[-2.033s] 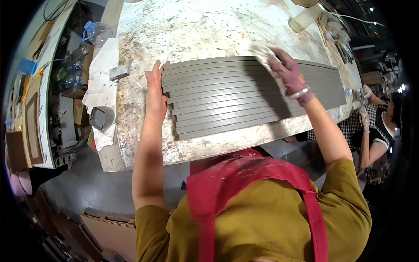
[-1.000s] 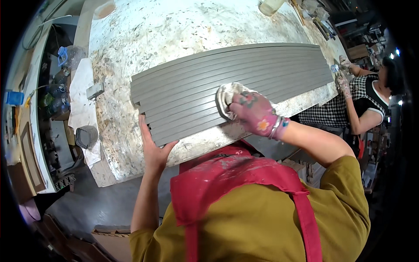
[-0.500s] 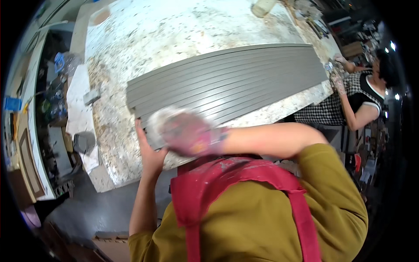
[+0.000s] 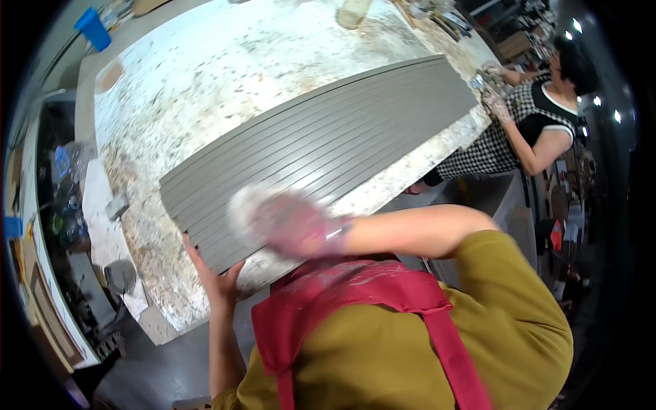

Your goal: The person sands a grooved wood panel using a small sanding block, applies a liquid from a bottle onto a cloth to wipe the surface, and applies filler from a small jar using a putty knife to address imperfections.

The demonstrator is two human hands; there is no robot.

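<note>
One slatted grey panel point(image 4: 335, 130) on counter point(image 4: 164, 109). Left hand point(image 4: 220, 285), fingers spread against corner; blurred right hand point(image 4: 294, 222) gripping white cloth point(image 4: 244, 210), nearer panel's left end than one second ago.

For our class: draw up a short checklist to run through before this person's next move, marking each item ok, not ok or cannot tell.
1. Grooved grey panel lying on the worktable: ok.
2. Left hand at the panel's near left corner: ok.
3. Both hands gloved: not ok; only the right hand is.
4. Pale cloth in the right hand: ok, though blurred.
5. Grey block clear of the panel: ok.
6. Co-worker's hands off the panel: cannot tell; they're close.
</note>
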